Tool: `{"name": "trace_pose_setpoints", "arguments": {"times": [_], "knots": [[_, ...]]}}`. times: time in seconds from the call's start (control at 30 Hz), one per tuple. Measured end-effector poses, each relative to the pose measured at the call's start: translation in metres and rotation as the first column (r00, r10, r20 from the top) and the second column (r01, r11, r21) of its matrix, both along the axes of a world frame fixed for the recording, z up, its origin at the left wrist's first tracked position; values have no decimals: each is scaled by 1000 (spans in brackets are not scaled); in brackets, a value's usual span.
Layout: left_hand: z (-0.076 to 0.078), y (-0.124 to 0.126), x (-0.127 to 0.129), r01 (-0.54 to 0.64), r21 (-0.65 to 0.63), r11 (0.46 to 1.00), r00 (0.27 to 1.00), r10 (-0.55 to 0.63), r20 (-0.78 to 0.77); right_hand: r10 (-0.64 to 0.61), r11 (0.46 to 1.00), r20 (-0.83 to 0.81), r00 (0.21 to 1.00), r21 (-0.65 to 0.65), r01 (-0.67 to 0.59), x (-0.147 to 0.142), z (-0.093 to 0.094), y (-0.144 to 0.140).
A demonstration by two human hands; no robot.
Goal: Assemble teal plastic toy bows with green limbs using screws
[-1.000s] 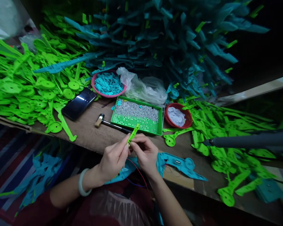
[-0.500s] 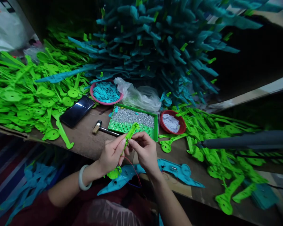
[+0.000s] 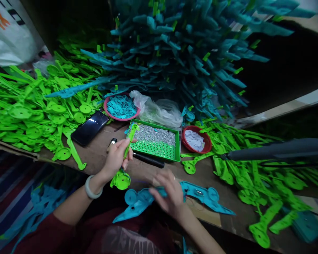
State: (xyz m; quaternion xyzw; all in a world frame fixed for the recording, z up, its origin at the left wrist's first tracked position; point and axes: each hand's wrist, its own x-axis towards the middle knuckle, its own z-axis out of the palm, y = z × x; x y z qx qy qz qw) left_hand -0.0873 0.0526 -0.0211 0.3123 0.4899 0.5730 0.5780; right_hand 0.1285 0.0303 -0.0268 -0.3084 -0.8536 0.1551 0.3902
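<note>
My left hand [image 3: 115, 157] is closed round a long green plastic part [image 3: 122, 180], whose narrow arm points up and away while its round end hangs below my fingers. Over the blue bow-shaped plastic piece [image 3: 200, 193] at the table's near edge is my right hand [image 3: 172, 195], a little blurred. Its thumb and fingers are apart, and nothing shows between them. Thin wires lie by the blue piece, which my right hand partly covers. Just beyond my left hand lies a hammer [image 3: 149, 160], its head partly hidden by that hand.
A green tray [image 3: 161, 151] of small metal pieces sits ahead, between a pink bowl [image 3: 107, 112] of blue pieces and a red basket [image 3: 208, 141] of pale pieces. Green parts [image 3: 21, 113] pile up left and right. A phone [image 3: 90, 127] and a dark pen-shaped tool [image 3: 275, 153] flank these.
My right hand has let go of the green part and moved down and right over the blue piece. My left hand has shifted left with the green part.
</note>
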Motion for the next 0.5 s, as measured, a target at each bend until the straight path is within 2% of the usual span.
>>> {"name": "trace_pose_setpoints", "arguments": {"times": [0.07,0.13,0.2,0.27,0.33,0.43,0.47,0.5], "knots": [[1,4,-8,-58,-13,998,998,59,11,82,971,233,969,199,-130,20,-13,-19],[1,9,-10,-115,-9,993,993,115,2,38,944,400,916,287,-165,28,-25,-26],[1,15,-7,-156,8,988,988,156,-15,-49,927,460,886,351,-131,29,-35,-20],[4,16,-3,-195,50,979,979,198,-52,-123,908,453,883,409,-84,30,-39,-7],[9,7,-4,-269,139,953,947,288,-144,-149,900,445,883,431,-66,35,-35,6],[20,-28,-17,-347,291,892,799,444,-407,-70,929,382,921,362,-80,38,-13,22],[23,-43,-21,-338,303,891,746,450,-491,-43,943,339,940,325,-74,33,-4,28],[25,-57,-25,-314,275,909,731,416,-541,-32,956,308,951,287,-61,24,5,34]]}}
